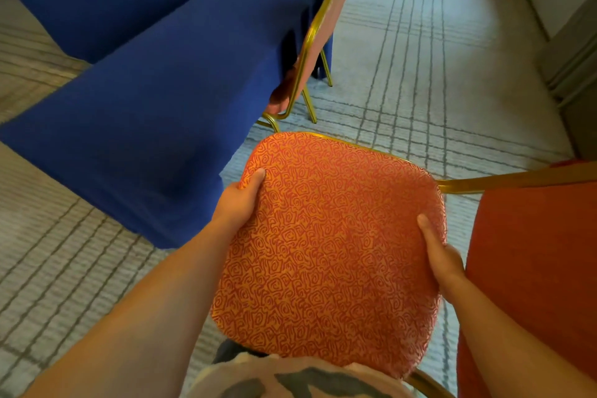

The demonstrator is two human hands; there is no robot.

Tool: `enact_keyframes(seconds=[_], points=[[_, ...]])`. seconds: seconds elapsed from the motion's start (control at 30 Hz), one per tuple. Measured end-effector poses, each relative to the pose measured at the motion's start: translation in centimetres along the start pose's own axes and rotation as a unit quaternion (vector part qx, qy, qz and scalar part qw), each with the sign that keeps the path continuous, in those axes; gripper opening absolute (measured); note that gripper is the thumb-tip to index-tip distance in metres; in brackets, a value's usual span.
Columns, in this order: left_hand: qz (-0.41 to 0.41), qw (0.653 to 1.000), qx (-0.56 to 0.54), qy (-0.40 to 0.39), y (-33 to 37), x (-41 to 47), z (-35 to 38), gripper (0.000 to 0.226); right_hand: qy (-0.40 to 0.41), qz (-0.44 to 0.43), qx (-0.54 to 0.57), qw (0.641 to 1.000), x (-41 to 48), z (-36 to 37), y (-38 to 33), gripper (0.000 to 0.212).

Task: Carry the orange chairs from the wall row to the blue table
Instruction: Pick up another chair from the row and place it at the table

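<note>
The left hand (240, 200) and right hand (443, 263) clamp their grip on opposite edges of the orange chair (329, 252), its padded seat swirl-patterned, right of the blue cloth-draped surface (155, 90)

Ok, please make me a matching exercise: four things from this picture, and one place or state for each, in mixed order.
1 held chair
2 far chair
3 table
4 carpet

A under blue cloth
B gripped at both seat sides
C pale with grey lines
D standing at the table's edge

Pairs: 1-B, 2-D, 3-A, 4-C
</note>
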State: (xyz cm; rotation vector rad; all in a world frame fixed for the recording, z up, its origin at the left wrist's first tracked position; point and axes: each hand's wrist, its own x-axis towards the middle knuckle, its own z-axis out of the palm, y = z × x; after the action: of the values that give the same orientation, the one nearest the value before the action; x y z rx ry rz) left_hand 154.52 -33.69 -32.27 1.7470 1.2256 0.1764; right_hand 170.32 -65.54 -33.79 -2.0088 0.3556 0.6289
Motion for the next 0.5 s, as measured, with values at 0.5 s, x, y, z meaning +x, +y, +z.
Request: enact_keyframes(seconds=[0.5], points=[[-0.051,0.997,-0.01,-0.052,8.7,21.1,5.2,0.081,0.034,0.065,0.036,0.997,15.6,7.4,-12.2,0.083]])
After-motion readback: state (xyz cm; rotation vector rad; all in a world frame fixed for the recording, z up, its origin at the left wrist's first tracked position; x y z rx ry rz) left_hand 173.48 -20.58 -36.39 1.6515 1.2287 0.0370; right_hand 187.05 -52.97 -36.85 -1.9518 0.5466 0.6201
